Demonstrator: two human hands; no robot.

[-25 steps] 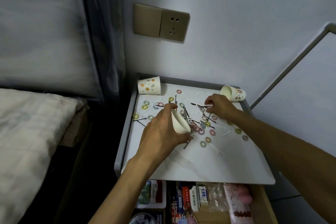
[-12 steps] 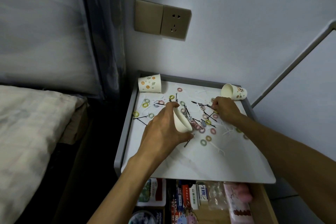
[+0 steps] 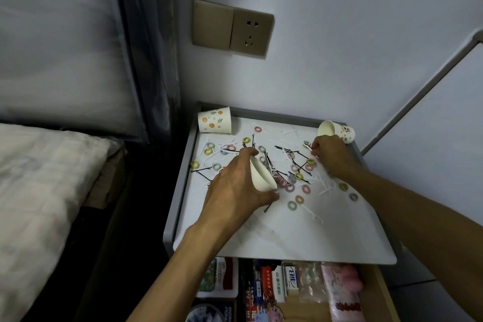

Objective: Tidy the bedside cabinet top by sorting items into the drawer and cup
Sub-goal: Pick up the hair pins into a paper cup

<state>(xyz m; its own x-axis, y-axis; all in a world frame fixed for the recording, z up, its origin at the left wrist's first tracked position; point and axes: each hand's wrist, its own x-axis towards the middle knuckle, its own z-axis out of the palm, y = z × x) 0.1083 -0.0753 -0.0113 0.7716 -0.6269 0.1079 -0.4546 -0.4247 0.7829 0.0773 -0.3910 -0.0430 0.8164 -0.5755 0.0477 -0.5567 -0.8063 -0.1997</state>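
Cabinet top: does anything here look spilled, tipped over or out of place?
Yes. The patterned cup at the back right corner lies on its side. Coloured hair rings and black hairpins lie scattered across the white top.

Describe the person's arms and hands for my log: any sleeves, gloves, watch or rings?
Both are bare. The left hand and right hand wear no gloves, and no rings show on the visible fingers. The left forearm and right forearm are uncovered to the frame edge: no sleeve, watch or bracelet at either wrist. No markings show in this dim light.
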